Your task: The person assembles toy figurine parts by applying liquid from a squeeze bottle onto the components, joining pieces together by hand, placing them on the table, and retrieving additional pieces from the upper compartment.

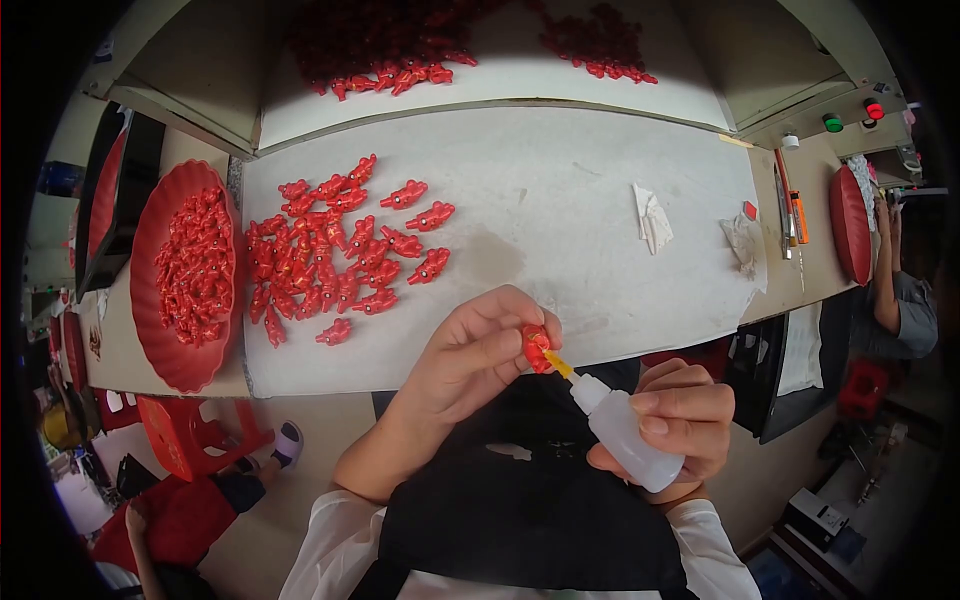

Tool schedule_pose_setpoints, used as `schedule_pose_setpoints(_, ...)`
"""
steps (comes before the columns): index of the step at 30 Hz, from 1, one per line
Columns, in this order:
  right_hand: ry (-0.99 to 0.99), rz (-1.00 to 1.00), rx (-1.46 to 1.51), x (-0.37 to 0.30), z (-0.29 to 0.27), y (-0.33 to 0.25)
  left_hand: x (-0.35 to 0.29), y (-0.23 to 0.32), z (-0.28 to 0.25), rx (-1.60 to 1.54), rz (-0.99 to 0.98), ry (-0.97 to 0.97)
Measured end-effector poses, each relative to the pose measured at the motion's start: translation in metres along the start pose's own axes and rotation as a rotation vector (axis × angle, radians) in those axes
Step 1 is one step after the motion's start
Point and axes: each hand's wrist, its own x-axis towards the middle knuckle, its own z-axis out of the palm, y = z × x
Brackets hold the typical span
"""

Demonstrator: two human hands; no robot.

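A: Hands first, quick.

B: Left hand (478, 352) pinches one red figurine (534, 343) between thumb and fingers, by the table's near edge. Right hand (690, 415) wraps a squeeze bottle (630, 435), tilted so its yellow nozzle (560, 366) meets the figurine. Can't tell if the tip goes in or anything flows.

A: Why that grip?

B: My read: fingertip pinch leaves the nozzle-facing side bare; the tilt lines the tip up.

A: Further out?

B: Loose figurines (325, 262) spread on the white sheet (580, 180), left of centre, probably for easy left-hand pickup. Sheet likely protects the table. Scalloped tray (148, 290), farther left, keeps a pile together.

A: Right side, back?

B: Crumpled tissue (652, 220) on the sheet, apart from the figurines, maybe to avoid mixing. Red heaps (400, 75) beyond, partly too dark.
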Motion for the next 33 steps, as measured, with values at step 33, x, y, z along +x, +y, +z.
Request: schedule_pose_setpoints(33,-0.047,-0.015,-0.086,-0.0002,-0.0022,0.0036,-0.0007,0.0004,-0.0030,0.041,0.040,0.036)
